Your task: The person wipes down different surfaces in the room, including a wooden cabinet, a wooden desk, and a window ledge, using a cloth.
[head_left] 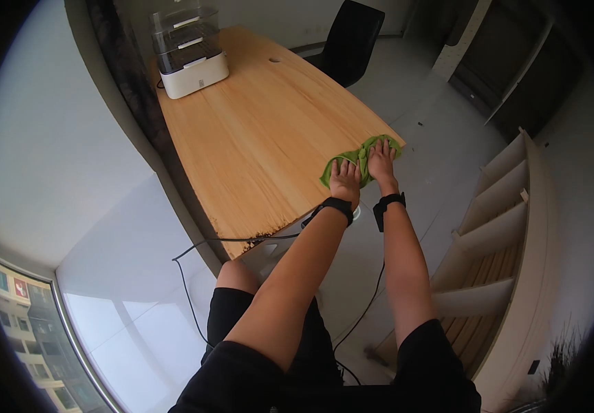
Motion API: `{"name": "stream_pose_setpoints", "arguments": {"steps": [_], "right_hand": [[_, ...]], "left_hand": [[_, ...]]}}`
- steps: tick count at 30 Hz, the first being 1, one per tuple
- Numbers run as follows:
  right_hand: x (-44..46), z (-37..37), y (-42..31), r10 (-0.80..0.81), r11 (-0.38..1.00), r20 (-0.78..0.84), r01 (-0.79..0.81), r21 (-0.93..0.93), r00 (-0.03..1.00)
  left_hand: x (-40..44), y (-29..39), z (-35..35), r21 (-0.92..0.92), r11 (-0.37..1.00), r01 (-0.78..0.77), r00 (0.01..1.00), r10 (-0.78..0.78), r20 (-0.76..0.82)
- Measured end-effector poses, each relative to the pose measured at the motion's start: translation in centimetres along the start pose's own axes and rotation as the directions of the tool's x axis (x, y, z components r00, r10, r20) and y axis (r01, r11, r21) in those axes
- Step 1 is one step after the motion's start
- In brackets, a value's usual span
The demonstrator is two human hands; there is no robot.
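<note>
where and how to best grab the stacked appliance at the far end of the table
Likely by its white base, pinched at both ends, coming from the front where the white handles show: the dark clear tiers above look stacked and might lift off separately.

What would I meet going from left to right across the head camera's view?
Window, white appliance with stacked see-through tiers, left hand, right hand, pale shelf unit.

Both arms reach forward, the left hand (344, 182) and right hand (381, 162) palm-down, fingers spread.
</note>
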State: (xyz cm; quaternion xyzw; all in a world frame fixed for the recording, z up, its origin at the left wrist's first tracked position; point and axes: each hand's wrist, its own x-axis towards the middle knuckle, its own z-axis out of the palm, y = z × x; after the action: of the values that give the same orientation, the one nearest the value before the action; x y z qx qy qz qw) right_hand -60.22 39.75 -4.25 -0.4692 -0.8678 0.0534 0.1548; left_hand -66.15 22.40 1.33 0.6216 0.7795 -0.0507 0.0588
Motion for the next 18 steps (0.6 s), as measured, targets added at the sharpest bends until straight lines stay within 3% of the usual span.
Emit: {"name": "stream_pose_setpoints", "arguments": {"steps": [3,6,12,15,18], "right_hand": [[-3.1,-1.2,-2.8,0.023,0.991,0.067,-0.032,0.131,0.997],[-5.3,-1.2,-4.7,-0.022,0.998,0.186,0.009,0.070,0.982],[-12.4,-1.7,-10.4,-0.196,0.980,0.165,0.190,0.053,0.967],[-15.8,-2.5,-13.2,-0.290,0.957,0.168,0.289,0.032,0.942],[-18.1,-2.2,-15.4,-0.372,0.927,0.186,0.373,0.030,0.910]], "left_hand": [[-2.9,-1.4,0.4,-0.064,0.998,-0.002,1.000,0.002,0.002],[-5.7,-3.3,1.6,-0.137,0.991,-0.001,1.000,-0.001,-0.020],[-12.2,-7.6,3.4,-0.146,0.989,0.002,0.996,-0.014,-0.086],[-15.8,-10.0,3.0,-0.126,0.992,0.014,0.999,-0.018,-0.028],[-19.2,-12.3,3.6,-0.208,0.977,0.054,0.991,-0.078,-0.112]]}}
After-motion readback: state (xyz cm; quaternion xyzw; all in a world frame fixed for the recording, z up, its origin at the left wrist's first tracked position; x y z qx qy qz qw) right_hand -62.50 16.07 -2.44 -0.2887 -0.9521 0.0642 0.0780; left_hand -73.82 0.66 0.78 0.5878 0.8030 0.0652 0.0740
